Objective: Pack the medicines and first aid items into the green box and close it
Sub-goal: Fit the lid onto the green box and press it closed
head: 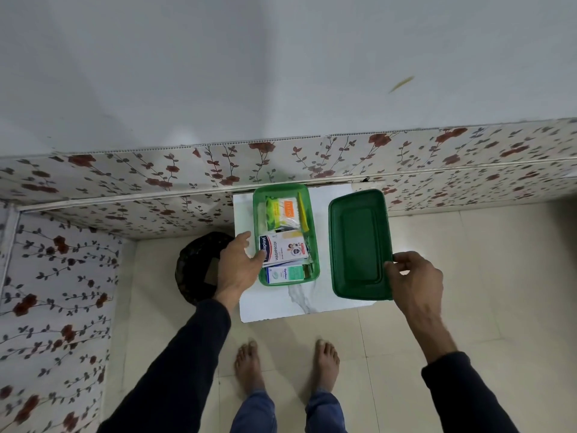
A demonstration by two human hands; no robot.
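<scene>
The translucent green rectangular plastic box sits open on the small white marble-patterned tabletop, toward its far left part, hard up against the floral-papered wall. It is packed: a white waterproof plaster carton lies across the middle, a green-and-white medicine carton fills the near end, and a yellow-green and orange packet with a slim yellow stick beside it sits at the far end. The left hand rests at the box's left wall, fingers spread loosely, the tips touching the left edge of the plaster carton but clasping nothing. To the right, just apart from the box, the dark green rectangular plastic lid sits at the tabletop's right side, overhanging it. The right hand pinches the lid's near right rim, thumb on top and fingers curled round the edge. A black round object sits on the beige tiled floor, left of the tabletop. Bare feet stand near the tabletop.
</scene>
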